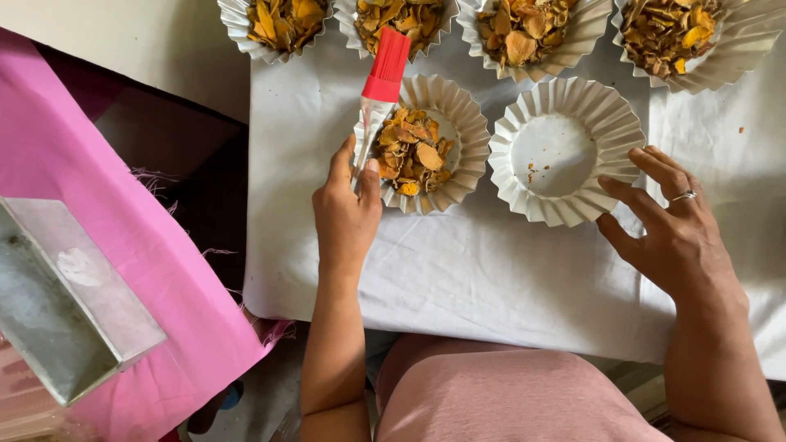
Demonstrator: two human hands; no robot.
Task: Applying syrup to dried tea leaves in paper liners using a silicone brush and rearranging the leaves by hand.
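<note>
Pink cloth over the person's lap [499,393] fills the bottom centre of the frame, with a grey metal tray [65,311] resting on a brighter pink fabric [106,188] at the lower left. Above the lap, the left hand [345,214] has its fingers closed round the clear handle of a red silicone brush [381,90], whose red head points to the top of the frame and lies over the rim of a pleated white paper cup [458,123] holding dried orange-yellow slices [409,151]. At the right, the right hand [667,225], a ring on one finger, lies open with fingers spread, its fingertips touching the rim of a second paper cup [524,180] that holds only a few crumbs. Both cups sit on a white sheet [491,278]. Along the top edge, four more cups [741,49] are already filled with the same slices. Judging by this, five cups are filled and one is left empty.
</note>
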